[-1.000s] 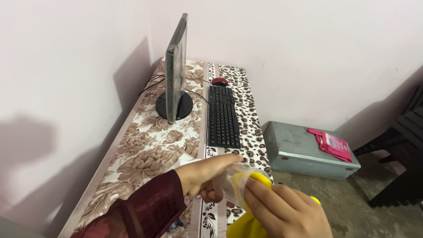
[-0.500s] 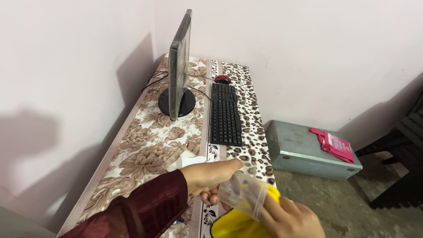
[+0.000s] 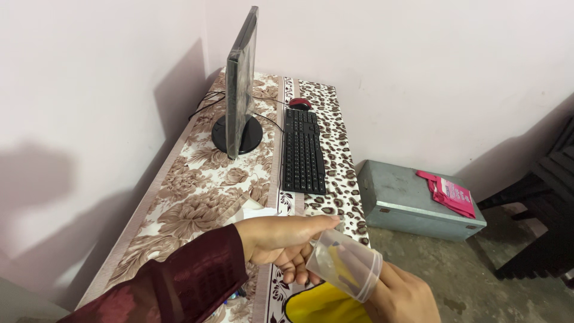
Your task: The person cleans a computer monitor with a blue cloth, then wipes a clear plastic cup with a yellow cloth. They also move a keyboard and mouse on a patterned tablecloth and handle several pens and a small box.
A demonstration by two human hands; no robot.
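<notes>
Wiping of a clear plastic cup looks to be the step in hand. The left hand grips the cup near its base, thumb along the top, and holds it tilted with the mouth toward the near right, just off the near right corner of the table. The right hand reaches into the cup's mouth; its fingers show blurred through the plastic, so whether they pinch the yellow cloth below is hard to tell, though yellow shows inside the cup. A fair guess is that the next move calls for turning the cup against the fingers while the left hand keeps it steady.

Room is good to the near right, over bare floor. The table edge lies directly under the left hand. Farther along the table sit a black keyboard, a red mouse and a monitor, all well apart from the hands. A grey metal box with a pink bag on it stands on the floor to the right.
</notes>
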